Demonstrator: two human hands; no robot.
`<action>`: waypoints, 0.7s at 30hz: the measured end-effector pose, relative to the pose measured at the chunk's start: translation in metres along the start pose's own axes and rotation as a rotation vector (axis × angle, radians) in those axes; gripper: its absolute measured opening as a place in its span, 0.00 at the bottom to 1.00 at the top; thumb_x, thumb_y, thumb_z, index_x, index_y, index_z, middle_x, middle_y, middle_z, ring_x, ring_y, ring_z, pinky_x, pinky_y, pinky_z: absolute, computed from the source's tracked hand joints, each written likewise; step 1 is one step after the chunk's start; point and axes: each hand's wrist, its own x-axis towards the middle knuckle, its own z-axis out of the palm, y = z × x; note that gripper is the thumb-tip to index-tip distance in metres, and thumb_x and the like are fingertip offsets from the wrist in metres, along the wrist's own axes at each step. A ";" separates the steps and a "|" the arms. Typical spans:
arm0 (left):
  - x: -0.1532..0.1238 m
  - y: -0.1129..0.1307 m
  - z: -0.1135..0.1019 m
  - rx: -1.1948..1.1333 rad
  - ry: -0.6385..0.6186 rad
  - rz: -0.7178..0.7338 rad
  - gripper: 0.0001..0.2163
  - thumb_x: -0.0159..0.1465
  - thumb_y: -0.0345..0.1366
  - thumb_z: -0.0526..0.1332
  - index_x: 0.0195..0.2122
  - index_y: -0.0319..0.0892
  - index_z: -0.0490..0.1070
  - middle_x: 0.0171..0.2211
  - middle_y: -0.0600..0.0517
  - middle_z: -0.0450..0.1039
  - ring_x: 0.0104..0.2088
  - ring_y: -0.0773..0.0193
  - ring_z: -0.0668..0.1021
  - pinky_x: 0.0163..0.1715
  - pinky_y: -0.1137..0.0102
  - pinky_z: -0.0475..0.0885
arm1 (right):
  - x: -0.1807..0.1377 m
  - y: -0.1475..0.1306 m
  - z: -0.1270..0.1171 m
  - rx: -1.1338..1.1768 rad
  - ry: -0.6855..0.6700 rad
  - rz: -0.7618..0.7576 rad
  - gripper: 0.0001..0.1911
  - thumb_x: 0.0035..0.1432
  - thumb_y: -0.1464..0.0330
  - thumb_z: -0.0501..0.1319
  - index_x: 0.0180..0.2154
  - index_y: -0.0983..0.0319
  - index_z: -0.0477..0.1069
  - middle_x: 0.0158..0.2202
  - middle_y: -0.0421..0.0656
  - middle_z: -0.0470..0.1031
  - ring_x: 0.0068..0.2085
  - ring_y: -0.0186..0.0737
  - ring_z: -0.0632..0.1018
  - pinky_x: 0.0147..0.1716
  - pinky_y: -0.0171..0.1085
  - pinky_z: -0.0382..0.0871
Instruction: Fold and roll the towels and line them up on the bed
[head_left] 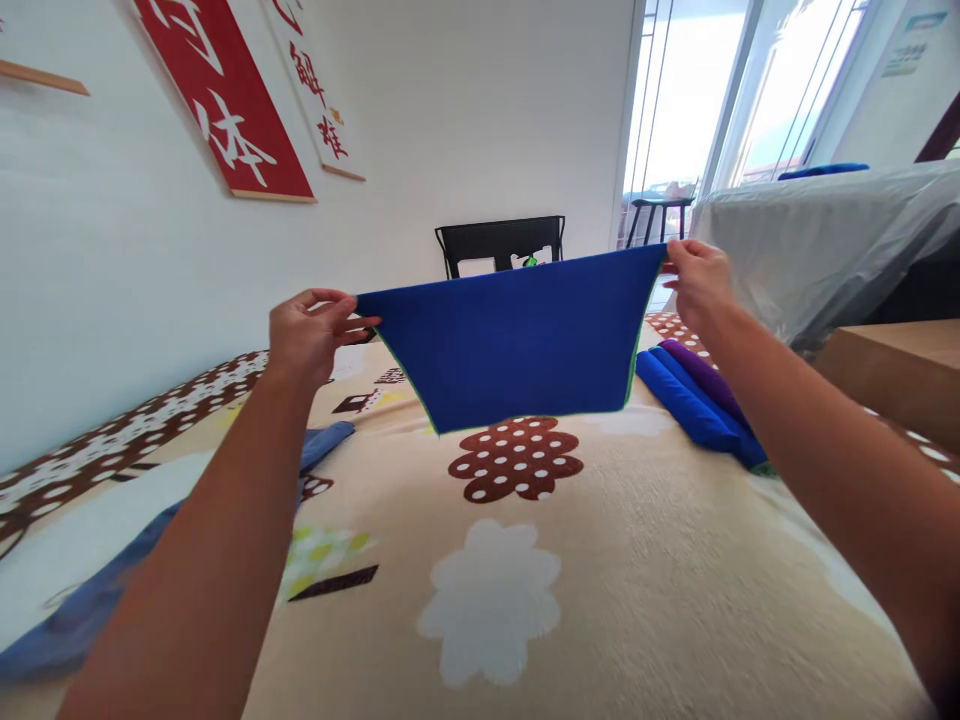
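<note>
A blue cloth (517, 340) with green edging hangs stretched between my hands, above a beige patterned blanket (637, 580). My left hand (311, 325) pinches its upper left corner between thumb and fingers. At the upper right corner, my right hand (699, 275) pinches the cloth in the same way. The top edge is taut and slopes up to the right; the lower edge hangs just over the blanket. Rolled or folded blue cloths (686, 400) and a purple one (701, 372) lie on the blanket near my right forearm.
Crumpled blue-grey fabric (97, 590) lies at the left, partly behind my left forearm. Beyond the blanket stands a black chair (501, 238). At the right are a cardboard-coloured box (892, 365) and something large under a plastic sheet (810, 230). A white wall rises at the left.
</note>
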 end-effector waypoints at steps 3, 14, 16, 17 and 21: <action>-0.023 0.008 -0.017 0.031 -0.015 0.138 0.13 0.51 0.36 0.73 0.35 0.42 0.72 0.28 0.55 0.74 0.31 0.58 0.84 0.23 0.75 0.73 | -0.016 -0.008 -0.019 0.095 -0.070 -0.050 0.12 0.68 0.73 0.56 0.29 0.62 0.68 0.28 0.38 0.70 0.30 0.27 0.70 0.30 0.31 0.57; -0.281 -0.087 -0.132 0.749 -0.636 0.410 0.10 0.63 0.35 0.64 0.43 0.58 0.79 0.38 0.58 0.83 0.36 0.59 0.85 0.36 0.66 0.80 | -0.239 0.105 -0.233 -0.526 -0.480 0.042 0.18 0.57 0.49 0.64 0.29 0.56 0.75 0.43 0.47 0.74 0.48 0.48 0.74 0.47 0.40 0.69; -0.312 -0.094 -0.135 0.810 -0.684 0.525 0.12 0.66 0.29 0.62 0.47 0.52 0.77 0.42 0.56 0.83 0.39 0.64 0.83 0.41 0.69 0.77 | -0.263 0.118 -0.254 -0.558 -0.491 0.019 0.20 0.59 0.48 0.62 0.30 0.57 0.75 0.43 0.46 0.74 0.48 0.47 0.75 0.48 0.39 0.69; -0.322 -0.094 -0.136 0.849 -0.685 0.570 0.12 0.67 0.28 0.61 0.49 0.50 0.76 0.43 0.55 0.82 0.40 0.65 0.83 0.42 0.69 0.75 | -0.271 0.121 -0.262 -0.570 -0.490 0.007 0.20 0.60 0.48 0.61 0.31 0.57 0.75 0.43 0.46 0.74 0.49 0.46 0.75 0.49 0.39 0.69; -0.340 -0.083 -0.136 0.952 -0.653 0.698 0.13 0.69 0.27 0.59 0.52 0.47 0.74 0.44 0.52 0.81 0.42 0.65 0.82 0.44 0.67 0.70 | -0.283 0.124 -0.274 -0.607 -0.515 -0.068 0.21 0.61 0.48 0.60 0.32 0.58 0.73 0.41 0.45 0.73 0.46 0.44 0.74 0.48 0.40 0.69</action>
